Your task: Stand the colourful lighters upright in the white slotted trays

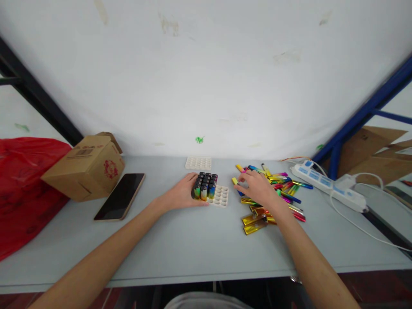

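Our forearms (122, 244) span table (199, 253); left hand (183, 192) spread around black-topped lighters (204, 184) in white tray (222, 196); right hand (255, 186) at shiny pile (286, 187), can't tell if we're pinching.

Two bare hands at work on a pale grey table (180, 253), mid-frame.
At centre, the left hand (183, 192) cups the left side of upright, black-topped, shiny multicoloured lighters (204, 189) in a white tray with round hollows (222, 196). Right of centre, the right hand (255, 186) hovers over a loose heap of slim, shiny multicoloured pieces (291, 189), fingertips by a yellow-ended one; whether they grip it is unclear. A black-screened phone (119, 196) lies centre-left, a white power strip (328, 184) far right.
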A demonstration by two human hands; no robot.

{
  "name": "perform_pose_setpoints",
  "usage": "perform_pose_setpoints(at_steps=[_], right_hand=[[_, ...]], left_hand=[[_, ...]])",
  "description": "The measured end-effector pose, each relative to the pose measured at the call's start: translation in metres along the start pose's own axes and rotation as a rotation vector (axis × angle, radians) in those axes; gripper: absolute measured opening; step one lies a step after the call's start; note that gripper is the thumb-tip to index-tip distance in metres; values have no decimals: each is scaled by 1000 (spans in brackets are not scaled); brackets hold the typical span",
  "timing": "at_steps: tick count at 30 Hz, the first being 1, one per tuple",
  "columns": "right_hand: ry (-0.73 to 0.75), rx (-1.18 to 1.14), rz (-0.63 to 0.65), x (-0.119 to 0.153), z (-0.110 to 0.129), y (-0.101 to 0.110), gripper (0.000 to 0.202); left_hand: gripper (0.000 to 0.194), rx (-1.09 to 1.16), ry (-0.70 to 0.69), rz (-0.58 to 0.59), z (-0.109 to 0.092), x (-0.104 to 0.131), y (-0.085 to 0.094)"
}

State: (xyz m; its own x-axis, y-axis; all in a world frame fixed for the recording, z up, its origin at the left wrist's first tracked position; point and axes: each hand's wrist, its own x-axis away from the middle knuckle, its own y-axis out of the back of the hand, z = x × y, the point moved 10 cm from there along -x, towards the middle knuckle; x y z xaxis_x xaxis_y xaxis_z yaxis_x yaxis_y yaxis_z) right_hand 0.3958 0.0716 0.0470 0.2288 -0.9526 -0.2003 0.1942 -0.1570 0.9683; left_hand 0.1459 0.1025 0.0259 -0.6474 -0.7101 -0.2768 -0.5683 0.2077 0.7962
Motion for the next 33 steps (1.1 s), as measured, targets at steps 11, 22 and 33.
perform_pose_setpoints(at_steps=[11, 22, 33], right_hand=[[-157, -141, -103, -4, -17, -2, 18], [-211, -1236, -231, -11, 3, -1, 65], [-152, -1119, -95, -9, 42, -14, 62]], left_hand=[[86, -2, 12, -13, 3, -1, 0], [81, 11, -9, 8, -2, -1, 0], [83, 15, -9, -7, -2, 0, 1]])
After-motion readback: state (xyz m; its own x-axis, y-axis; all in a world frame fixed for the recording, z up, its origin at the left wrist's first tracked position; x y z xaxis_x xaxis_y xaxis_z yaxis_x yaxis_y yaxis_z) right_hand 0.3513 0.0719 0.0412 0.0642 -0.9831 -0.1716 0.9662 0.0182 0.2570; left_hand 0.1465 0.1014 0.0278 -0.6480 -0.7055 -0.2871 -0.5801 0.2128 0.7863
